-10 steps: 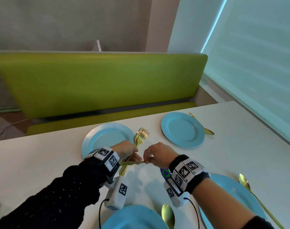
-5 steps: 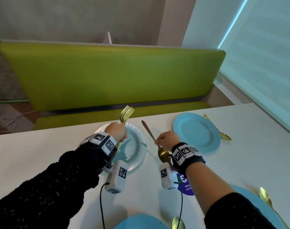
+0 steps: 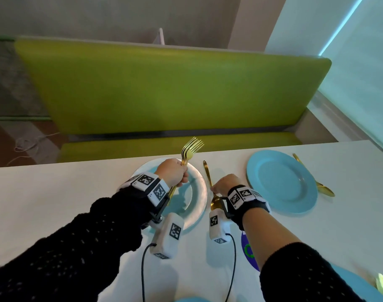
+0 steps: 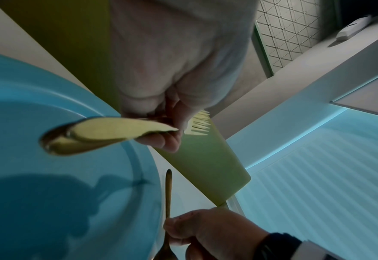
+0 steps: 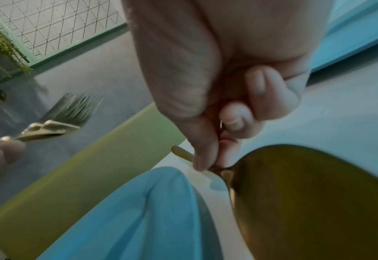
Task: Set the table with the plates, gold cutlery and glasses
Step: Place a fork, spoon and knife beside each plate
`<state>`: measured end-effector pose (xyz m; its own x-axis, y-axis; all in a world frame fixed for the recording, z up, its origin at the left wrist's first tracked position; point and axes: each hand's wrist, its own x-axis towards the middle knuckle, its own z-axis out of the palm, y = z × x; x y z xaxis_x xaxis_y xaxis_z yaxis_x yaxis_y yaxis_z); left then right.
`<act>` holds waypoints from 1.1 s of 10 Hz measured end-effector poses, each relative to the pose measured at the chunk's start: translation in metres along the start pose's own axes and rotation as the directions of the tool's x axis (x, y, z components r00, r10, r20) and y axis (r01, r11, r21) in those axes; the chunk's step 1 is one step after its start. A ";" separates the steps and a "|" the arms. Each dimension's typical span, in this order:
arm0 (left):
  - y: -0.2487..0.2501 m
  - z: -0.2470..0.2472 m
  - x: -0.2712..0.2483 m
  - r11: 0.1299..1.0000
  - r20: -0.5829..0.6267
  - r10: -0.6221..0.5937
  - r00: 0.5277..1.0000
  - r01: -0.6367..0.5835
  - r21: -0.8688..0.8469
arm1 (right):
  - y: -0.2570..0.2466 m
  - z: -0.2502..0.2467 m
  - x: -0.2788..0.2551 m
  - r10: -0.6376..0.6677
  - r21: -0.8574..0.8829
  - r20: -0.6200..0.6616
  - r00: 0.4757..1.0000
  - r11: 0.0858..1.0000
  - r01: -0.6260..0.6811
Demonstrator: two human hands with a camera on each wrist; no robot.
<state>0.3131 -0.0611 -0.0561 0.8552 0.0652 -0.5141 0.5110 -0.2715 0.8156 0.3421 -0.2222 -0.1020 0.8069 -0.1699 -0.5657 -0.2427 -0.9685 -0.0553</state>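
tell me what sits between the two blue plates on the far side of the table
In the head view, the right hand pinching a gold spoon, above bare white table, between the left plate and the right plate.

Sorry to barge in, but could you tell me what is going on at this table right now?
A person is setting a white table with blue plates and gold cutlery. Their left hand grips a bunch of gold forks above the near plate. Their right hand pinches a gold spoon just right of that plate. The far plate already has a spoon at its right. No glasses are visible on the table.
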 end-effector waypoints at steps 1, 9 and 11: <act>0.000 -0.002 0.001 1.000 -0.004 -0.007 1.000 0.007 -0.012 | 0.000 0.000 0.006 0.048 0.050 0.007 0.999 0.998 -0.049; 0.000 0.001 -0.001 0.999 -0.012 -0.040 0.999 0.040 -0.024 | -0.006 0.009 0.024 0.098 0.258 -0.007 0.995 0.962 -0.093; 0.000 0.002 0.000 0.999 -0.021 -0.043 0.999 0.043 -0.027 | -0.007 0.007 0.022 0.090 0.244 -0.016 0.996 0.966 -0.084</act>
<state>0.3126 -0.0629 -0.0562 0.8340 0.0969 -0.5432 0.5491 -0.2423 0.7999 0.3576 -0.2175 -0.1198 0.7901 -0.2594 -0.5554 -0.4335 -0.8770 -0.2072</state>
